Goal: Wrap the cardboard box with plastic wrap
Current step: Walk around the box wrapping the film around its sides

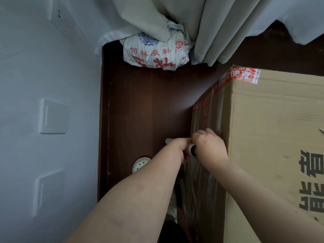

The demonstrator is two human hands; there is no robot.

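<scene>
Against box (273, 137) side, wrap roll (190, 149) gripped within both hands' fingers (199, 135)

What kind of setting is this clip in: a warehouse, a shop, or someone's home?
Most likely a room in a home. A pale wall carries a switch plate, long curtains hang down to a dark wooden floor, and a printed sack sits in the corner beside the cardboard box.
</scene>
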